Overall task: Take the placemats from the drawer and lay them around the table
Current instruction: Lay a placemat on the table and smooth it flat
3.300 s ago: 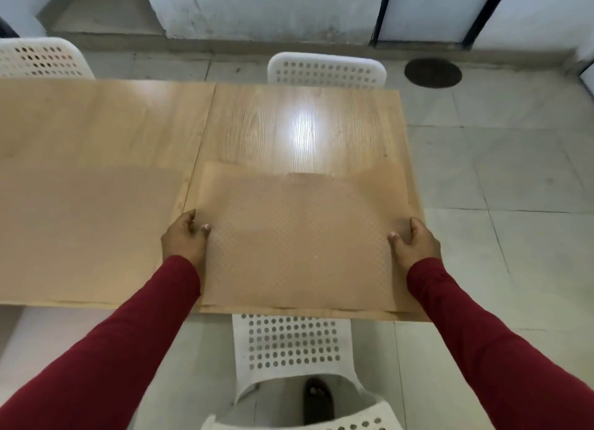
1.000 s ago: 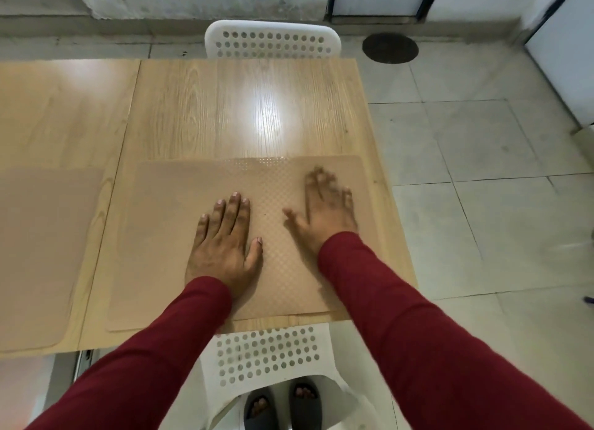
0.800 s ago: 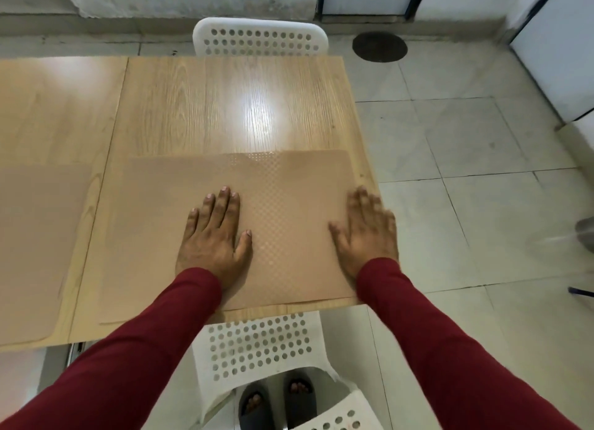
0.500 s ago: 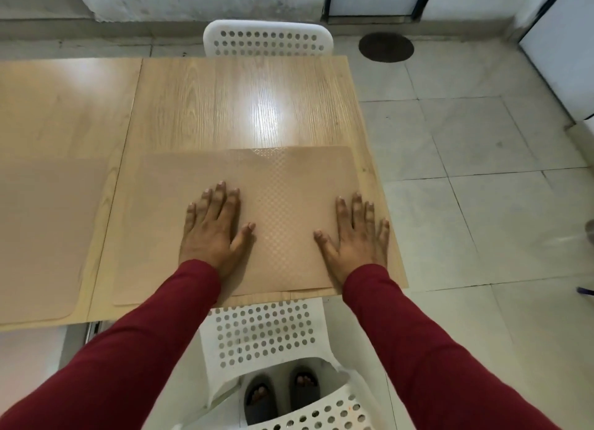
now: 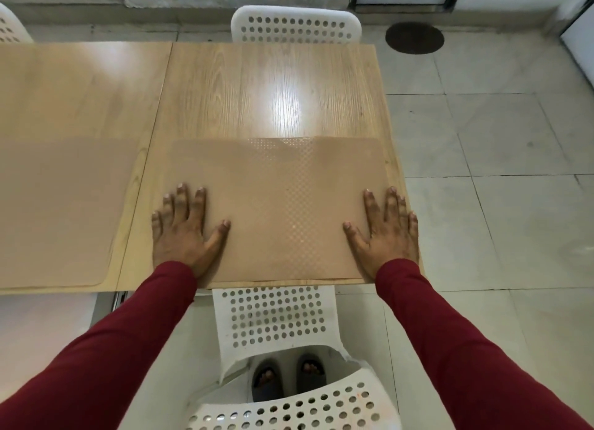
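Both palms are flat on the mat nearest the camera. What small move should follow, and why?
Probably lift both hands off. The placemat already lies flat near the table edge, above the white chair, with the left hand and right hand spread at its ends. Another placemat lies beside it.

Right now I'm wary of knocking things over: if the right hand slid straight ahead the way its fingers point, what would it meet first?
Nothing, apparently: beyond the right hand lie only the placemat and bare table, until the far edge.
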